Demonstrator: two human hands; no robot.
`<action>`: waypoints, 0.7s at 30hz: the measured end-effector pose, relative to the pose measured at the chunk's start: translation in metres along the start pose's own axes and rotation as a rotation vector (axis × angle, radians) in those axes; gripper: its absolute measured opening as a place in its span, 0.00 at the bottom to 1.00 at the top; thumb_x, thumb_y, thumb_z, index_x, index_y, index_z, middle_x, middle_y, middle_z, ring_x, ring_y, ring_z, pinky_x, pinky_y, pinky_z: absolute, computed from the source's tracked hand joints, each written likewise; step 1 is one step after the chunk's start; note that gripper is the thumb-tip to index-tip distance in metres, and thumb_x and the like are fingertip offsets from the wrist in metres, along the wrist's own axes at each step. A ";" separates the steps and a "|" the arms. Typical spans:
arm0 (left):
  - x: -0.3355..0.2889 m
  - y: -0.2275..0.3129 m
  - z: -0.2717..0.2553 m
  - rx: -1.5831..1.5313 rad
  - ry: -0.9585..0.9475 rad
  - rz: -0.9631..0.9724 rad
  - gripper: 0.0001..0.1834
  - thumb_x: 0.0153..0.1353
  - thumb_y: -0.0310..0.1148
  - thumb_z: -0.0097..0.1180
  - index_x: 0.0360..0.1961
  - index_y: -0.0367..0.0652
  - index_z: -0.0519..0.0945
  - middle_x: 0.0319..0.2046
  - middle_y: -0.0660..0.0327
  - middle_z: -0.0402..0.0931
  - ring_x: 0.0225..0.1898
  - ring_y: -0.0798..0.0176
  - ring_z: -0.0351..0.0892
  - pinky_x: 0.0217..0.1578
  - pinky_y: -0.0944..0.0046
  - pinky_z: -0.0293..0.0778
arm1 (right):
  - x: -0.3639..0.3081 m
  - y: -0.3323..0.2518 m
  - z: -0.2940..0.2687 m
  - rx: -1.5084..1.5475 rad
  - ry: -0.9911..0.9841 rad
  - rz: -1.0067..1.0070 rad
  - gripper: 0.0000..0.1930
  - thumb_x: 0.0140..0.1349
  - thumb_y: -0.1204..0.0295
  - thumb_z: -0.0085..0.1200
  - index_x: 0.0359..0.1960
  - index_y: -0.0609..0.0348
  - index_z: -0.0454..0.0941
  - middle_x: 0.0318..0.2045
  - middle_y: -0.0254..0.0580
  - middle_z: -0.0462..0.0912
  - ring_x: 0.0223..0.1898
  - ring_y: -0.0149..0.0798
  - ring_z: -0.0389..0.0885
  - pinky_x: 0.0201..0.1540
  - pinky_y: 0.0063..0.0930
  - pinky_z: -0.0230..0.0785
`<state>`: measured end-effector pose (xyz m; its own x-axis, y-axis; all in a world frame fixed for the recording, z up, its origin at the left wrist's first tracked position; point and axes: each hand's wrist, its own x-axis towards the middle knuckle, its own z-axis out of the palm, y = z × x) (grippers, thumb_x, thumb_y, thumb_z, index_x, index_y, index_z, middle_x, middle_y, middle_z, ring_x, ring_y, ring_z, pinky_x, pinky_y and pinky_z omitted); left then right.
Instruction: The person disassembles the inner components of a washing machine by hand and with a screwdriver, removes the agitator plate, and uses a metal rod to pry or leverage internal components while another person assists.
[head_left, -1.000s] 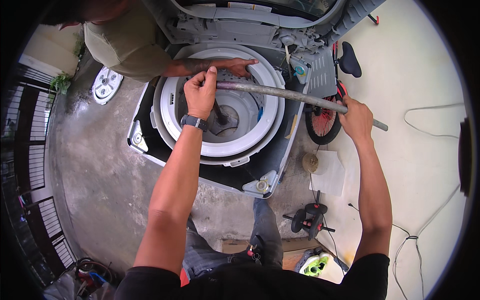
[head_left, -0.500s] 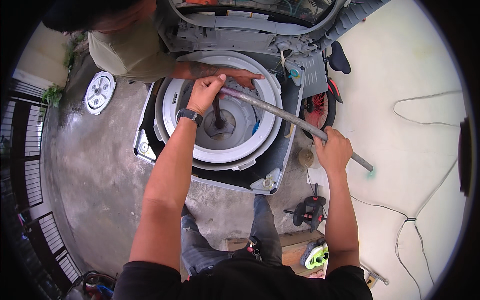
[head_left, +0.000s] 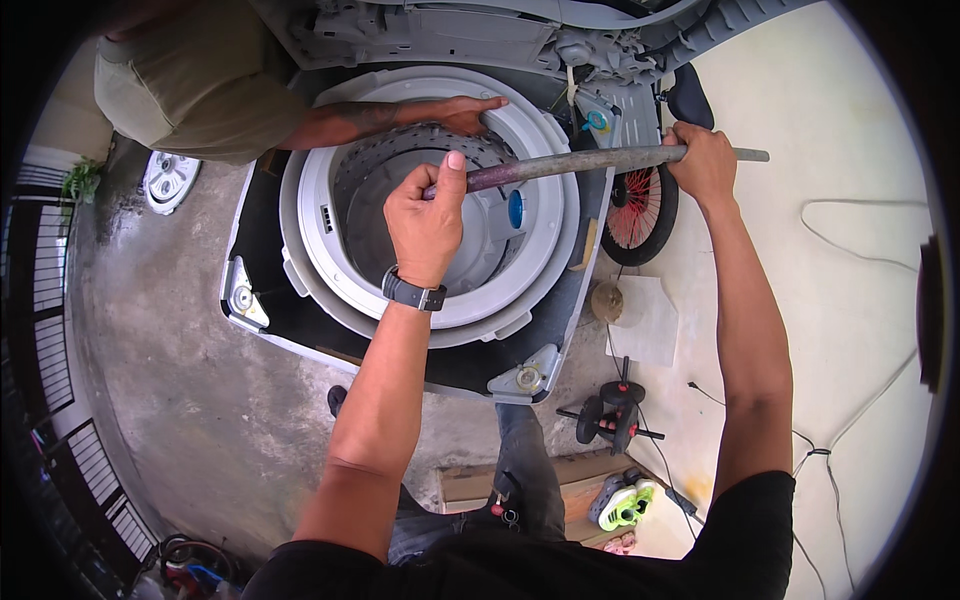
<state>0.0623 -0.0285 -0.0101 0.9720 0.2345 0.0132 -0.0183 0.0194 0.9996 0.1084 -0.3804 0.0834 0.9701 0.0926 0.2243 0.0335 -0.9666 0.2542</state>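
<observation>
A long grey metal pipe [head_left: 590,160] is held level over the open tub of a top-load washing machine [head_left: 316,265]. Its reddish-brown end sits in my left hand [head_left: 424,225], fingers wrapped round and thumb pointing up. Near the pipe's other end, beyond the tub's right side, my right hand [head_left: 703,165] grips it from above. The tub's inside wall is perforated, with a round blue part [head_left: 516,208] on it. My left hand and forearm hide part of the tub bottom. A co-worker's hand [head_left: 470,114] rests on the far rim of the tub.
The machine's raised top cover [head_left: 430,38] stands behind the tub. A co-worker [head_left: 200,90] leans in at the far left. A round white disc [head_left: 171,182] lies on the concrete floor. To the right are a bicycle wheel [head_left: 638,215], an ab roller [head_left: 612,412] and green shoes [head_left: 628,503].
The pipe's right end has swung away from me and up, so the pipe lies nearly level. Both hands moved with it. The co-worker's hand has shifted left along the rim.
</observation>
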 end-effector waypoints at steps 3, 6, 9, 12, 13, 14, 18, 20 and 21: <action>-0.017 0.000 0.008 -0.039 0.086 -0.015 0.29 0.68 0.52 0.64 0.21 0.35 0.79 0.16 0.70 0.67 0.23 0.75 0.61 0.24 0.68 0.60 | 0.034 0.015 0.012 -0.001 0.053 -0.114 0.09 0.63 0.63 0.58 0.30 0.52 0.85 0.28 0.46 0.87 0.33 0.49 0.86 0.41 0.42 0.70; -0.012 0.002 0.012 -0.036 0.100 -0.016 0.29 0.68 0.52 0.63 0.21 0.36 0.79 0.16 0.70 0.69 0.23 0.76 0.62 0.24 0.69 0.60 | 0.029 0.017 0.018 0.046 0.105 -0.138 0.11 0.65 0.62 0.57 0.29 0.53 0.84 0.28 0.45 0.87 0.34 0.49 0.86 0.41 0.42 0.69; 0.014 -0.003 -0.009 -0.066 0.062 -0.055 0.28 0.69 0.52 0.61 0.22 0.37 0.80 0.17 0.68 0.72 0.22 0.76 0.66 0.25 0.69 0.62 | 0.008 -0.004 -0.007 0.044 0.023 -0.067 0.09 0.63 0.64 0.59 0.30 0.54 0.84 0.30 0.44 0.87 0.34 0.49 0.86 0.42 0.42 0.69; 0.032 0.004 -0.019 -0.027 -0.043 -0.063 0.27 0.71 0.51 0.59 0.22 0.39 0.80 0.19 0.69 0.72 0.22 0.73 0.70 0.28 0.68 0.69 | -0.023 -0.017 -0.033 0.025 -0.112 0.049 0.08 0.59 0.65 0.63 0.31 0.55 0.84 0.31 0.45 0.87 0.35 0.50 0.86 0.42 0.43 0.70; 0.039 0.006 -0.022 -0.045 -0.057 -0.073 0.27 0.70 0.51 0.59 0.21 0.40 0.79 0.19 0.69 0.72 0.22 0.73 0.70 0.28 0.68 0.68 | -0.033 -0.025 -0.040 0.026 -0.144 0.072 0.08 0.58 0.65 0.65 0.32 0.56 0.84 0.31 0.45 0.87 0.35 0.51 0.86 0.42 0.44 0.70; 0.046 0.008 -0.025 -0.062 -0.070 -0.085 0.26 0.70 0.50 0.60 0.21 0.40 0.79 0.19 0.69 0.71 0.21 0.73 0.70 0.27 0.67 0.68 | -0.042 -0.032 -0.046 0.028 -0.176 0.094 0.09 0.57 0.65 0.66 0.33 0.57 0.84 0.30 0.46 0.87 0.35 0.51 0.86 0.42 0.44 0.71; 0.074 -0.006 -0.037 -0.118 -0.217 -0.059 0.26 0.69 0.48 0.59 0.18 0.40 0.77 0.16 0.68 0.71 0.19 0.72 0.70 0.24 0.67 0.67 | -0.077 -0.051 -0.069 0.091 -0.194 0.144 0.13 0.56 0.63 0.64 0.38 0.58 0.80 0.31 0.48 0.87 0.36 0.53 0.86 0.42 0.47 0.70; 0.078 -0.011 -0.043 -0.146 -0.226 -0.075 0.27 0.69 0.48 0.59 0.17 0.40 0.76 0.16 0.68 0.70 0.19 0.72 0.70 0.24 0.67 0.67 | -0.086 -0.066 -0.083 0.103 -0.238 0.167 0.15 0.56 0.63 0.64 0.40 0.58 0.79 0.31 0.48 0.87 0.36 0.53 0.86 0.43 0.47 0.70; 0.079 -0.011 -0.045 -0.162 -0.229 -0.082 0.27 0.70 0.48 0.59 0.17 0.41 0.75 0.16 0.68 0.70 0.18 0.72 0.70 0.24 0.67 0.67 | -0.091 -0.071 -0.086 0.097 -0.244 0.165 0.15 0.56 0.63 0.64 0.41 0.58 0.79 0.31 0.48 0.86 0.36 0.53 0.86 0.42 0.47 0.70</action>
<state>0.1283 0.0338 -0.0213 0.9990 0.0002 -0.0440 0.0432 0.1881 0.9812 -0.0032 -0.2996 0.1263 0.9930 -0.1165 0.0194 -0.1181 -0.9831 0.1400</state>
